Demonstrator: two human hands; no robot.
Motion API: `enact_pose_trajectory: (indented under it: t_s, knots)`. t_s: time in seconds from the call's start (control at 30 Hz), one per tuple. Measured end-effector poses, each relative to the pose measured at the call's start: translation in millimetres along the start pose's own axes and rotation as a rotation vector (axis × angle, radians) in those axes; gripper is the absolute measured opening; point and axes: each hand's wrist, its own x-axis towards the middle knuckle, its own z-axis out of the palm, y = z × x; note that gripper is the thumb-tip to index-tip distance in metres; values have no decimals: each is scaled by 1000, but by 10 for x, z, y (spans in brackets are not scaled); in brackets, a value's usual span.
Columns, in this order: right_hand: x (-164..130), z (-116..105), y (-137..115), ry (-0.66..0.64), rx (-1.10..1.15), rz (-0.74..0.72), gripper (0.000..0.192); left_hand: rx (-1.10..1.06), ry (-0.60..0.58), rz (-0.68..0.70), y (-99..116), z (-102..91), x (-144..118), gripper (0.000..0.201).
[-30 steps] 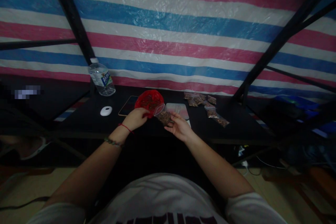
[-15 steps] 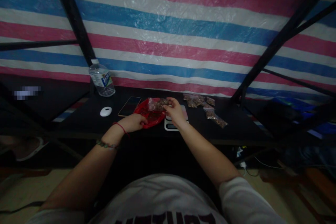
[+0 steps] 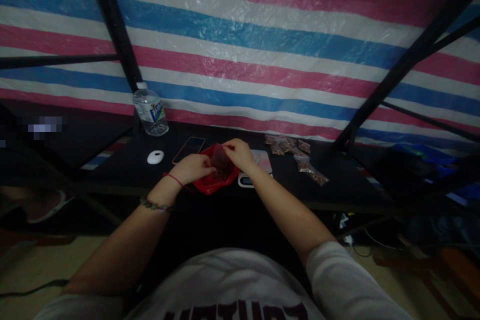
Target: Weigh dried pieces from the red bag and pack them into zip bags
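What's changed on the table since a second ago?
The right hand moved left and forward to the red bag, which now sits nearer the camera. Whether it let go of its small packet isn't clear. The left hand remains at the bag; bottle, phone and other packets stayed put.

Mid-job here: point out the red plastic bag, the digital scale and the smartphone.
Red plastic bag (image 3: 209, 187): head view, on its near wall.
Digital scale (image 3: 264, 161): head view, on its weighing platform.
Smartphone (image 3: 190, 149): head view, on its dark screen.
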Motion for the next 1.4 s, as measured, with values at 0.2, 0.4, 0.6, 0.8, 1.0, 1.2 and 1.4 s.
enact_pose_trajectory:
  t_s: [0.2, 0.4, 0.6, 0.8, 1.0, 1.2, 1.4]
  knots:
    - [58, 5, -48, -37, -39, -24, 17, 6, 255, -1, -85, 154, 104, 41]
    - [29, 27, -126, -12, -53, 13, 17, 19, 252, 26, -122, 276, 149, 54]
    - [2, -21, -146, 75, -26, 65, 18, -14, 273, -18, -107, 320, 149, 66]
    - [-23, -39, -117, 95, 2, 89, 18, -117, 294, 33, -35, 367, 154, 61]
    - [-29, -90, -24, 76, 209, 187, 19, -268, 313, -19, -76, 351, 159, 64]
    - [-112, -83, 107, 28, 399, 295, 26, -486, 369, -64, -227, 373, 231, 28]
    - [-314, -162, -28, -5, 598, 463, 12, -1231, 358, -69, -158, 329, 236, 38]
